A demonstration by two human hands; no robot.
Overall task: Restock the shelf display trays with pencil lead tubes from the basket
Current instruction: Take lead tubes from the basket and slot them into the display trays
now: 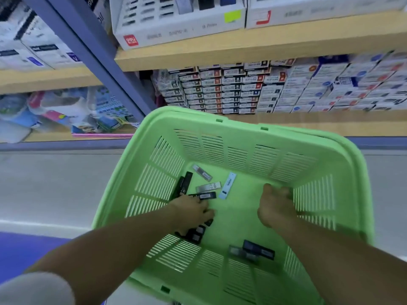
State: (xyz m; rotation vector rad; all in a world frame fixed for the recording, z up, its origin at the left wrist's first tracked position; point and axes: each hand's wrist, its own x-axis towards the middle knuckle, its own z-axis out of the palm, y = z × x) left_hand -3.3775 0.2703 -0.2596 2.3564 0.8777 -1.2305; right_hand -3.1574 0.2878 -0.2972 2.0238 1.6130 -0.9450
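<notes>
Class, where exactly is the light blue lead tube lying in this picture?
In the head view, the light blue lead tube lies on the floor of the green basket, toward the far side, just right of the grey HB tube.

Shelf below mine: stacked small boxes [242,91] fill it in tidy rows.
Left bay: I see bagged packs [66,111], blurred.
Upright: blue post [103,69] between the bays.
Floor: grey floor [44,183] under me.
</notes>
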